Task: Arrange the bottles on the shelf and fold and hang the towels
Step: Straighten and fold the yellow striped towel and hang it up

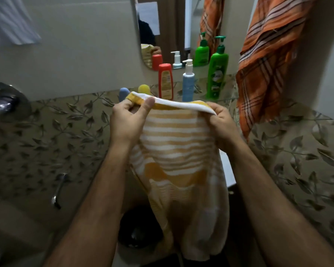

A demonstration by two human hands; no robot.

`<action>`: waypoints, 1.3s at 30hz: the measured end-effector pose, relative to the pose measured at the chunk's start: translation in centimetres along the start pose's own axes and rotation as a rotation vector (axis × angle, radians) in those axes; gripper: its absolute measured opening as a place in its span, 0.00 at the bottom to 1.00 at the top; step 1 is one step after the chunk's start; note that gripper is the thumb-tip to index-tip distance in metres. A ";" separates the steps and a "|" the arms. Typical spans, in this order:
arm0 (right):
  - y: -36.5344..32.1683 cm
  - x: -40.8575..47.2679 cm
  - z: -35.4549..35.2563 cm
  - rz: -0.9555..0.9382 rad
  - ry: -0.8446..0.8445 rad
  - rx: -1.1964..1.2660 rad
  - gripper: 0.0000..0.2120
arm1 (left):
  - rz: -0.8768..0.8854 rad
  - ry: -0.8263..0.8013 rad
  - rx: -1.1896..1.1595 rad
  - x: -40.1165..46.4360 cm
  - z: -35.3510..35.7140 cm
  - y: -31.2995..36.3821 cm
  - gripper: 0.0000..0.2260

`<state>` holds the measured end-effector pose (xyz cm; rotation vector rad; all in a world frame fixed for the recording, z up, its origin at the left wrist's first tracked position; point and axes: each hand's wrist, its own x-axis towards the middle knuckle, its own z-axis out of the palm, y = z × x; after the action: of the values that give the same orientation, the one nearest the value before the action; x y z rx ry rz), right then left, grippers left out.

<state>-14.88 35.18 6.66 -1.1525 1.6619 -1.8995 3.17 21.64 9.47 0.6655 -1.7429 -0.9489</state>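
Both hands are up on the yellow striped towel (181,151), holding it by its top edge. Left hand (127,120) pinches the left corner between thumb and fingers; right hand (222,124) is closed over the right corner. Towel hangs in the air in front of me, rest of it draping down loose and a bit bunched at the bottom.

I read the step as squaring it up for a fold. To do it well I'd:
- keep both corners level, top hem taut between the hands
- let the drape settle before bringing corners together
- match corner to corner, edges flush, then re-grip at the fold

Watch-out: the red bottle (165,81), the blue pump bottle (188,81) and the green pump bottle (217,74) stand on the shelf (229,87) just behind the hem (easy to clip one when swinging the towel). Bottles look upright and lined up already.

The orange plaid towel (262,74) hangs at right, so the hanging spot is likely near there; I can't see the rail itself.
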 end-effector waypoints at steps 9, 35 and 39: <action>-4.7 3.7 2.3 -0.347 -0.025 -0.307 0.04 | -0.304 0.023 -0.107 -2.4 -4.4 -4.0 0.21; -2.6 2.1 7.7 -0.195 0.105 -0.388 0.06 | 0.104 0.358 0.249 -2.3 -11.5 -0.1 0.11; -2.9 0.8 8.1 -0.106 -0.019 -0.186 0.08 | 0.156 0.207 0.252 -2.4 -8.8 2.2 0.09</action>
<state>-8.41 30.09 9.46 -1.3514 1.8320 -1.8195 12.24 22.21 11.81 0.7487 -1.7146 -0.5376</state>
